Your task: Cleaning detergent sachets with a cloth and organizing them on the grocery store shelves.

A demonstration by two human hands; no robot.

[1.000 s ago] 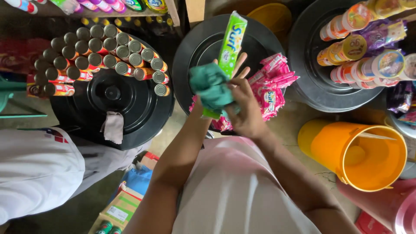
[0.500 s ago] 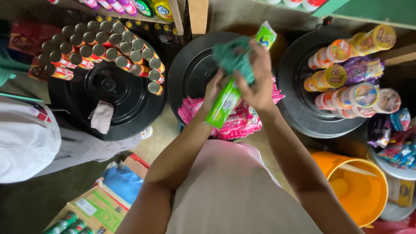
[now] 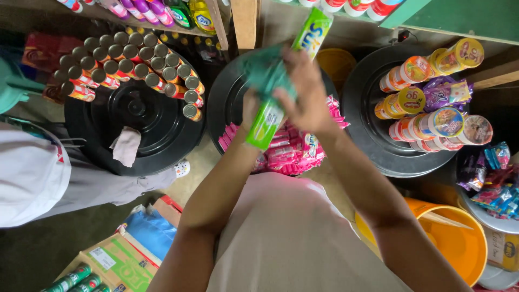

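Overhead, both hands work at chest height above a black round lid (image 3: 227,103). Right hand (image 3: 308,94) presses a teal cloth (image 3: 265,73), grip clenched, against a long green sachet strip (image 3: 281,86); left hand (image 3: 250,108) clasps the strip's lower part. Pink sachets (image 3: 292,154) lie beneath.

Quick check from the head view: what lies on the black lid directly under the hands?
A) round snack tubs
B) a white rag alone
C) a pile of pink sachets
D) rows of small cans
C: pink sachets lie heaped on the middle black lid, just below the left hand and right hand, which hold a long green packet and a green cloth.
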